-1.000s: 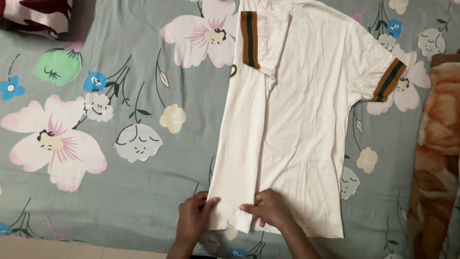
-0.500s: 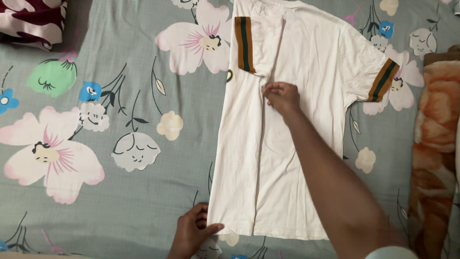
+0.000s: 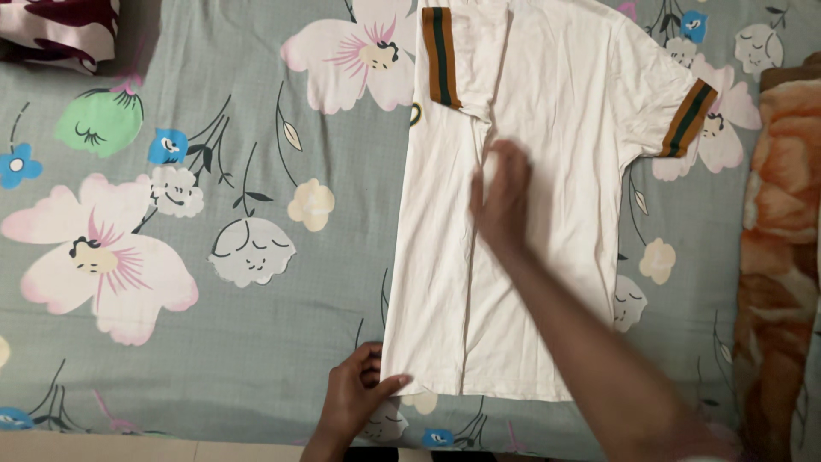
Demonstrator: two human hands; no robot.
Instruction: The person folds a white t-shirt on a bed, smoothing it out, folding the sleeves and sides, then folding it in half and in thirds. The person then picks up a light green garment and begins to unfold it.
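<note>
A white T-shirt [image 3: 556, 128] lies flat on a grey-green floral bedsheet [image 3: 256, 325]. Its sleeve cuffs carry brown and green stripes, and its left side is folded inward so that sleeve [image 3: 445, 56] rests on the chest. My left hand [image 3: 355, 398] pinches the shirt's bottom left hem corner. My right hand [image 3: 503, 198], blurred by motion, lies flat with fingers together on the middle of the shirt beside the fold line. The right sleeve [image 3: 684, 120] is spread out.
An orange patterned blanket [image 3: 782, 248] runs along the right edge. A maroon and white cloth [image 3: 56, 30] sits at the top left corner. The bed's near edge [image 3: 128, 445] shows at the bottom left.
My right hand went from the hem up to the chest fold, then slid a little down the shirt and flattened. My left hand stayed at the bottom hem corner.
</note>
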